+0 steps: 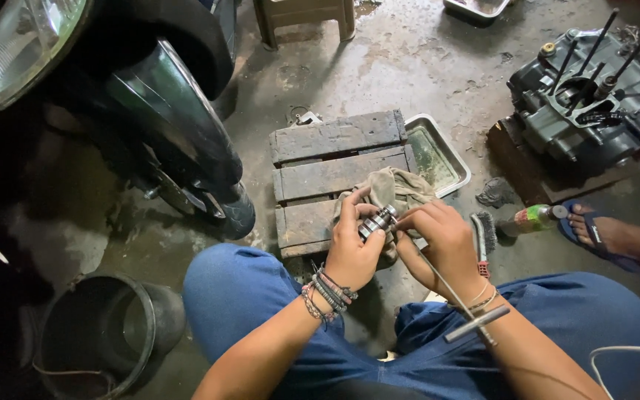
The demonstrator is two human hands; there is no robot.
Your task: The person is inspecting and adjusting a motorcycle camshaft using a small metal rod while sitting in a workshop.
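Observation:
My left hand (352, 248) grips a small round metal engine part (378, 221) above a dirty rag (394, 189). My right hand (442, 241) holds a long T-handle tool (459, 302) with its tip at the part; the cross handle lies over my right forearm. Both hands work just in front of my knees, over a low wooden pallet (335, 174). Beaded bracelets circle my left wrist.
A metal tray (438, 155) lies right of the pallet. A wire brush (484, 237) and a green bottle (531, 218) lie nearby. An engine block (594, 96) sits upper right, another person's sandalled foot (609, 233) beside it. A motorcycle front wheel (187, 155) and black bucket (105, 333) are left.

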